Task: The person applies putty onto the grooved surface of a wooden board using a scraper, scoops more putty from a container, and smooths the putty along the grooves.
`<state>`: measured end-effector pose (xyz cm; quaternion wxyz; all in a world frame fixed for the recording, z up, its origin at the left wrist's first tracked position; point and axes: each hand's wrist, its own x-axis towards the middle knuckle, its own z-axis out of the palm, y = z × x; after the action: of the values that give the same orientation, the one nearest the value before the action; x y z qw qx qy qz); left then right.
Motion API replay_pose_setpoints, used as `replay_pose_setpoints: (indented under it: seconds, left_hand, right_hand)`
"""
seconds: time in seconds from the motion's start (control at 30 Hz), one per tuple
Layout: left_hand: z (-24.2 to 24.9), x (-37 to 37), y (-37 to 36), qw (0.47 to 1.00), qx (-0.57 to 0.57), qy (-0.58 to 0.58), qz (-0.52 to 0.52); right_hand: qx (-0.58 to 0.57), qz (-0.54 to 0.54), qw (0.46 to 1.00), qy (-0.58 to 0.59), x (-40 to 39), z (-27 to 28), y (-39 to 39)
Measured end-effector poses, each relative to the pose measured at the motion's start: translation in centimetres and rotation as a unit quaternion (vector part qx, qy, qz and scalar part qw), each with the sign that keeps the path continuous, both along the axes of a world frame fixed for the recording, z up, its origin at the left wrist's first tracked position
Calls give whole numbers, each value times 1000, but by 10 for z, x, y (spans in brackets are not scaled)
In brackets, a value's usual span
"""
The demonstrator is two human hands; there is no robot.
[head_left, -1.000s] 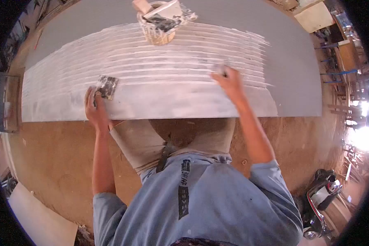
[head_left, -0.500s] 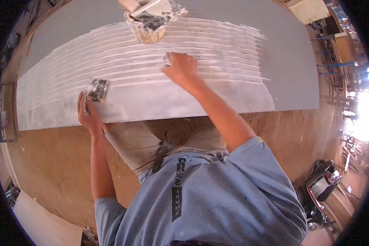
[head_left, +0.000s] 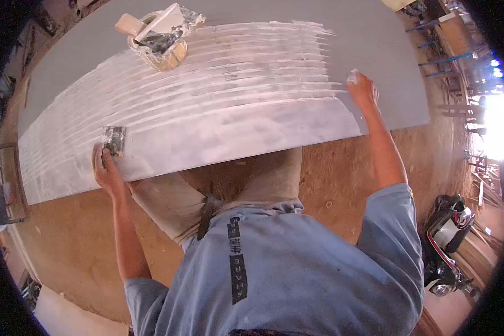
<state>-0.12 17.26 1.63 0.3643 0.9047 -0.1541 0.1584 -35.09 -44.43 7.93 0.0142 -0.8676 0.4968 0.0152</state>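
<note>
My left hand (head_left: pixel 110 175) is closed around a putty knife (head_left: pixel 113 140) with a square blade smeared dark and white. It rests near the front edge of the board, toward its left end. Over the right part of the board, my right hand (head_left: pixel 362 92) is closed on a whitish, smeared thing (head_left: pixel 353 77) that I cannot make out. The grey board (head_left: pixel 383 50) carries long ridged streaks of white putty (head_left: pixel 229 61), with a smoother white band along the front. Farther back stands a putty bucket (head_left: pixel 171 57), with a broad smeared scraper (head_left: pixel 165 25) lying across its top.
The board's front edge runs close to my legs above a brown floor (head_left: pixel 341 190). A motorbike (head_left: pixel 448 241) stands at the right. Stacked timber and furniture frames (head_left: pixel 451 73) line the far right side. A pale sheet (head_left: pixel 73 313) lies at the lower left.
My right hand has swept to the right, beyond the streaks' right ends. The left hand still holds the putty knife. The view has shifted, so the bucket appears farther left.
</note>
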Motion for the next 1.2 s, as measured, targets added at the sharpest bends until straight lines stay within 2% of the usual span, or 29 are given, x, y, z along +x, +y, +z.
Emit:
replay_pose_setpoints:
  seconds: [0.07,0.1,0.17,0.2,0.27,0.33,0.37,0.47,0.6,0.77,0.83,0.9,1.03,1.2]
  left_hand:
    - [-2,0,0,999,-10,29,20]
    - [-4,-1,0,999,-13,27,32]
    - [-3,-3,-1,1000,-8,8,28]
    - [1,-3,-1,1000,-6,6,19]
    - [-3,-2,4,1000,-9,-1,20]
    - [-2,0,4,1000,-7,-10,9]
    - [-2,0,5,1000,-6,-12,14]
    - [0,-2,4,999,-25,4,22]
    - [-5,2,7,1000,-20,-8,15]
    - [-4,1,3,1000,-20,3,4]
    - [3,-3,-2,1000,-26,9,-4]
    - [7,-7,-7,999,-17,26,8]
    - [0,-2,-3,1000,1,17,-2]
    - [8,-8,-9,999,0,37,4]
  right_hand:
    - [8,-49,998,-29,3,5,-1]
    - [6,-36,999,-31,13,3,10]
    - [86,21,973,-215,41,-14,60]
    - [106,48,969,-218,63,-46,77]
    - [221,92,942,-237,124,-27,161]
    - [236,184,917,-263,180,-14,225]
    - [219,224,924,-222,205,-11,246]
    - [203,258,912,-245,258,-6,297]
    - [198,262,916,-232,296,-19,323]
    - [160,239,937,-199,265,-16,279]
    - [166,199,958,-125,232,-11,232]
    - [52,202,967,-148,192,-28,187]
    - [126,113,984,-57,125,-10,107]
    - [7,62,997,-36,49,-13,21]
